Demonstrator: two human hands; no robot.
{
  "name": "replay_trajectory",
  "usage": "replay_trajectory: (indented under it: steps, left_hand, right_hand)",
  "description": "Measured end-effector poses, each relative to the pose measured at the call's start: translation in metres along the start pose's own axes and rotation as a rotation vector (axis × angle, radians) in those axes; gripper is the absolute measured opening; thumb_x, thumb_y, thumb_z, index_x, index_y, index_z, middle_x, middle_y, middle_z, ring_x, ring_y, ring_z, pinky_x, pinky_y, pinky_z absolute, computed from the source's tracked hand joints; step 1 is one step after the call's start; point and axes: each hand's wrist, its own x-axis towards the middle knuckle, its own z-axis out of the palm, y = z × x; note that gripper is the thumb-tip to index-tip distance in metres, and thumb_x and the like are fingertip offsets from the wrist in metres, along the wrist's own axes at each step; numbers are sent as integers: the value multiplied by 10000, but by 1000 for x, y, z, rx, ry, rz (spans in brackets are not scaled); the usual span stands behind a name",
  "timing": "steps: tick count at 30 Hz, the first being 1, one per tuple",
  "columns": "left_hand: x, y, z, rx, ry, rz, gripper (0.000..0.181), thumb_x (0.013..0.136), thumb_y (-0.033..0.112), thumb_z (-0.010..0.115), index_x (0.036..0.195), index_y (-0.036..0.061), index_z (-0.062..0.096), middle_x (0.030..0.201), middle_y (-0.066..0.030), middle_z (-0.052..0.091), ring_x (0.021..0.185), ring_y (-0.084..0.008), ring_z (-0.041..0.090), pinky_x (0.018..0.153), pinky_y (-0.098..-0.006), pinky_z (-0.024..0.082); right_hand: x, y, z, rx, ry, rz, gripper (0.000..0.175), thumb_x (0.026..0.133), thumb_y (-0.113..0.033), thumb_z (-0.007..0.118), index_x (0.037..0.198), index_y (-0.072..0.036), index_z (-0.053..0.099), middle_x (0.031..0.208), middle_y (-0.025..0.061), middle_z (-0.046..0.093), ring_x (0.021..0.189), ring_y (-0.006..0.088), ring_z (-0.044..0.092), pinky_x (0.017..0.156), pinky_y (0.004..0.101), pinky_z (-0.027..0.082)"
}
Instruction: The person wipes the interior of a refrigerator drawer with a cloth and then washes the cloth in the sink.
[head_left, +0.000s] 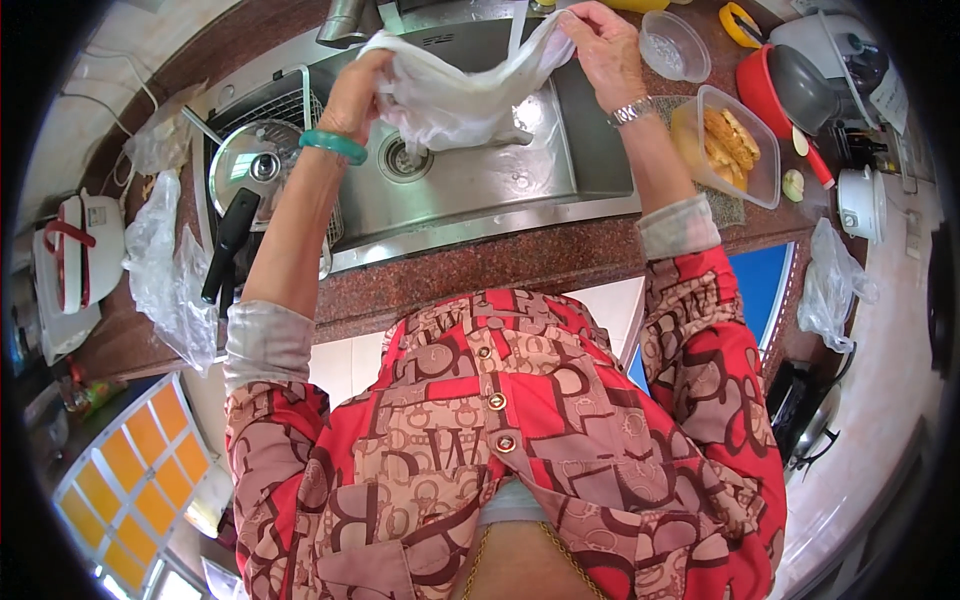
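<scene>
A wet white cloth (465, 101) hangs stretched between both hands above the stainless steel sink (480, 176). My left hand (354, 97), below which a green bangle circles the wrist, grips the cloth's left end. The other end is pinched in the fingers of my right hand (604, 52); a metal-banded watch (632, 111) is on that wrist. Beneath the cloth's lower left part lies the sink drain (406, 159). Part of the sink's far side is hidden behind the cloth.
A glass pot lid (251, 169) and wire rack stand at the sink's left, near plastic bags (161, 262). On the right counter are a round plastic tub (675, 46), a plastic container (769, 169) of fried-looking food, a red-handled pan (765, 82) and a white pot (860, 202).
</scene>
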Motion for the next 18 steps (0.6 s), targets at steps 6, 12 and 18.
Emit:
replay_trajectory:
  steps: [6, 12, 18]
  left_hand:
    - [-3, -8, -23, -624, 148, -85, 252, 799, 253, 414, 909, 49, 513, 887, -94, 574, 782, -254, 564, 598, -418, 476]
    - [-1, -6, -8, -585, -13, -59, 295, 764, 191, 509, 1006, 23, 515, 931, -94, 582, 754, -221, 564, 612, -369, 473]
    - [13, -5, 42, -198, -166, 82, 302, 687, 132, 668, 945, -12, 607, 815, -37, 598, 669, -66, 521, 521, -213, 409]
  right_hand:
    - [4, 43, 10, 305, 49, 312, 106, 797, -93, 556, 736, -12, 586, 640, -24, 527, 573, 52, 449, 494, 206, 351]
    - [-1, 12, 17, 267, -64, 329, 121, 804, -103, 562, 725, -11, 575, 647, -29, 521, 575, 53, 450, 500, 202, 354]
    - [-3, -15, 30, 526, -238, 272, 117, 810, -118, 560, 748, -24, 593, 669, -14, 544, 576, 55, 476, 504, 197, 370]
